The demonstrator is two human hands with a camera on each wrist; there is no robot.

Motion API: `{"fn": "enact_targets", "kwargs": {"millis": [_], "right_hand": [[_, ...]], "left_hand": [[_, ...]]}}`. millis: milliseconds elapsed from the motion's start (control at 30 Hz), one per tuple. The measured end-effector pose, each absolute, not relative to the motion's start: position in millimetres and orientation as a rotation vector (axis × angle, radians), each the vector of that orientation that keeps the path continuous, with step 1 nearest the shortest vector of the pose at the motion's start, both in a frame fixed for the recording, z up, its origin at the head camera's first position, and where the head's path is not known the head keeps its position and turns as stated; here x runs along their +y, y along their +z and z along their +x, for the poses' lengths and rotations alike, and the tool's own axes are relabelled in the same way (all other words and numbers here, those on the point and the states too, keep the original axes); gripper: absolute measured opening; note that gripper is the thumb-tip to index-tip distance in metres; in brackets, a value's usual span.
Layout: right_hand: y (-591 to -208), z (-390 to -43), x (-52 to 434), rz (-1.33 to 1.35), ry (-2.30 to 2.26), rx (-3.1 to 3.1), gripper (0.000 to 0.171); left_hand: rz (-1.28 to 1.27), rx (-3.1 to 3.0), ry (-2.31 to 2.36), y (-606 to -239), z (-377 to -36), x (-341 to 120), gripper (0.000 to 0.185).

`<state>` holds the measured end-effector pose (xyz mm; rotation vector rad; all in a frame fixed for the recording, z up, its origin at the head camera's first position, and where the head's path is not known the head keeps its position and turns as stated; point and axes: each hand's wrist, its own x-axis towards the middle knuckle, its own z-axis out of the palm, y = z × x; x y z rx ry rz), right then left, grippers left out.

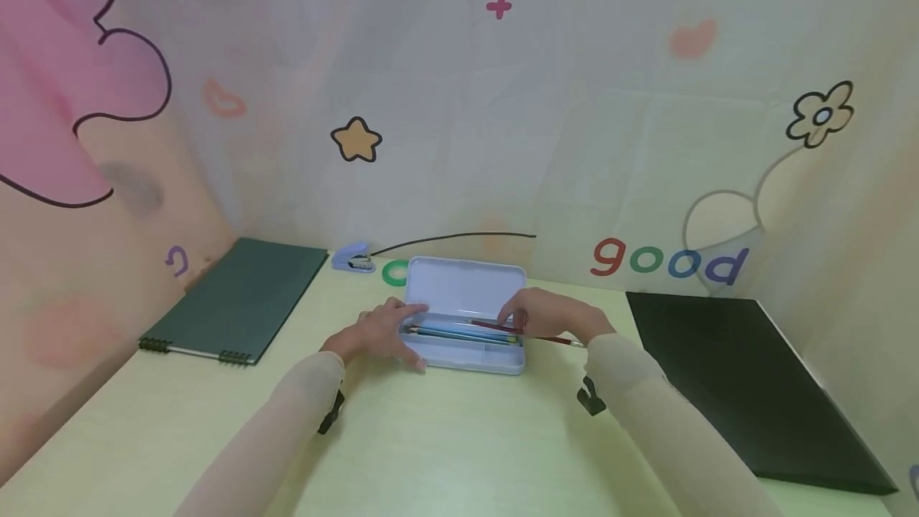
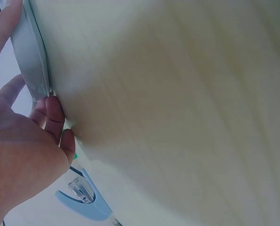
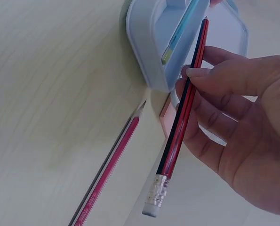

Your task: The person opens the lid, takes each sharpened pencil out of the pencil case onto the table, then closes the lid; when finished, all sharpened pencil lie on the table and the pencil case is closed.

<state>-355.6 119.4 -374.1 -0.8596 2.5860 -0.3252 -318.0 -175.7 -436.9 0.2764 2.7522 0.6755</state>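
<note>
Pale blue pencil case (image 1: 463, 317) lies open mid-desk (image 1: 445, 453). The right hand (image 1: 553, 316) pinches a red-and-black pencil (image 3: 182, 123) over the tray, tip inward; the left hand (image 1: 376, 333) rests flat, fingers relaxed, steadying the case's edge. Best, I'd say, to keep the pencil level with those already inside and lower it gently.

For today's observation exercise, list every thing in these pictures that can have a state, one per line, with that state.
Pencil case: lid open, pencils inside.
Red-and-black pencil: pinched in the right hand, held over the case.
Pink pencil: lying loose on the table.
Left hand: fingers straight, resting on the case's left end.
Green notebook: closed.
Black folder: closed.
Stapler: unused, by the wall.
</note>
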Motion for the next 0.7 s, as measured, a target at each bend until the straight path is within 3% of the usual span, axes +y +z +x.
{"fn": "enact_targets", "kwargs": {"millis": [700], "right_hand": [[-374.2, -355.2, 180.7, -0.838, -0.393, 2.561, 0.037]], "left_hand": [[0.305, 2.752, 0.686, -433.4, -317.2, -176.0, 0.098]]}}
